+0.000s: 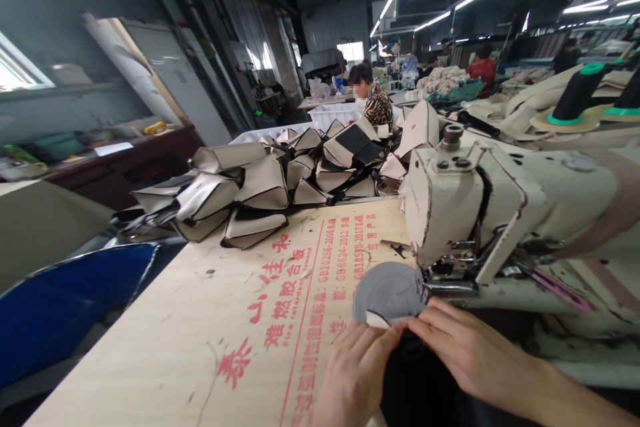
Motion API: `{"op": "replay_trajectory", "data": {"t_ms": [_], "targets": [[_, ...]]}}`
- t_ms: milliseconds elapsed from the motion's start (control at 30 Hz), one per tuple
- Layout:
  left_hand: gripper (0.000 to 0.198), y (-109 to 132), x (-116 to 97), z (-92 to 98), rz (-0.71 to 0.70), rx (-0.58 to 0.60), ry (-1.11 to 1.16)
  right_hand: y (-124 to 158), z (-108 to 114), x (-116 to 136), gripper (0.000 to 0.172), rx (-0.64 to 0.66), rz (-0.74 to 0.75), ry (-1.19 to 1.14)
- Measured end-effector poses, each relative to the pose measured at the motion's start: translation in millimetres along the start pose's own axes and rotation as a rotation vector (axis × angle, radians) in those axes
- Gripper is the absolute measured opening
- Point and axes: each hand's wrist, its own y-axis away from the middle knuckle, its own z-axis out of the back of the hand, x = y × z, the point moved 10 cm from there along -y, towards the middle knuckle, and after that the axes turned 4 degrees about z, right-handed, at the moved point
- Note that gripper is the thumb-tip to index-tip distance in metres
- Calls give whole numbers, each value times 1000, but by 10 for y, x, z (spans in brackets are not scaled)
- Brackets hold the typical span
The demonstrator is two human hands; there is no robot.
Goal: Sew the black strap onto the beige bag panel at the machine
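Note:
My left hand is closed on a cream piece with black edging, and only a small part of it shows above the fingers. My right hand meets the left one, its thumb and fingers pinched at the right end of that piece. Both hands are just in front of a grey round plate on the table. Close above the right fingertips is the needle area of a cream sewing machine. Dark material hangs below the hands; its shape is hard to make out.
A plywood tabletop with red printing extends to the left. Along its far edge lies a heap of cream bag pieces with black edges. Black thread cones stand at right. A blue sheet-lined container is at left. Another person sits beyond the heap.

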Motion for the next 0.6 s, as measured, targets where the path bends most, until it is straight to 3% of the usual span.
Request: {"op": "replay_trajectory", "data": {"t_ms": [133, 333, 467, 600], "targets": [[35, 14, 77, -91, 44, 64, -3, 45, 98, -40, 39, -127, -10, 24], [22, -51, 51, -75, 57, 117, 20, 30, -24, -34, 45, 8, -23, -64], [17, -81, 36, -79, 64, 156, 17, -33, -87, -64, 33, 82, -33, -170], [19, -87, 25, -135, 81, 229, 27, -82, -72, -192, 18, 75, -113, -357]]}}
